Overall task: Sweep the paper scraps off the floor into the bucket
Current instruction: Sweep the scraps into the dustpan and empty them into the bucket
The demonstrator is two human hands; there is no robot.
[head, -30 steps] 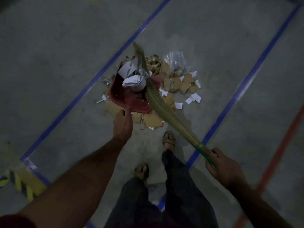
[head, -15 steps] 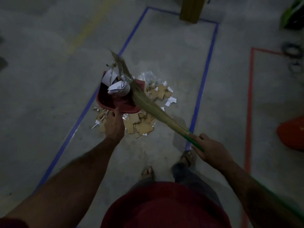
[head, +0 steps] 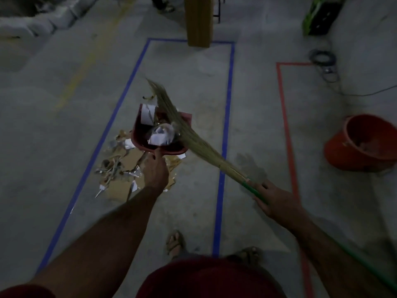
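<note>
Above the grey concrete floor (head: pixel 193 87), inside the blue tape rectangle (head: pixel 229 100): left hand (head: pixel 155 172) stretched forward, fingers (head: pixel 158 153) curled round the near handle of the dark red plastic dustpan (head: pixel 163 147), pan lifted and tilted. Inside the pan, crumpled white paper scraps (head: pixel 160 136) plus a flat white piece (head: pixel 147 114) leaning against its far-left wall. Across the pan's right side, the tan straw bristles of the grass broom (head: pixel 189 134), tip fanned out beyond the pan's far edge.

Right hand (head: pixel 274 200) lower and to the right, fingers (head: pixel 261 201) wrapped closed round the broom's green handle (head: pixel 252 189), just behind the bound end of the bristles; rest of the handle running back along the right forearm towards the lower right corner.

Below and left of the pan, still on the floor, a loose heap of brown cardboard pieces and white and silvery scraps (head: pixel 120 168), lying between the left blue line and the left wrist, partly hidden by the hand.

Well apart to the right, beyond the red tape line (head: pixel 285 130), the orange plastic bucket (head: pixel 361 145), tipped with its mouth facing up and left, standing at the frame's edge. Bare floor between the right blue line and the red line, and between the red line and the bucket. Far end of the blue rectangle met by a wooden post (head: pixel 198 20); coiled dark cable (head: pixel 322 59) beyond the red corner. Two sandalled feet (head: pixel 175 241) at the bottom, close to the right blue line.
</note>
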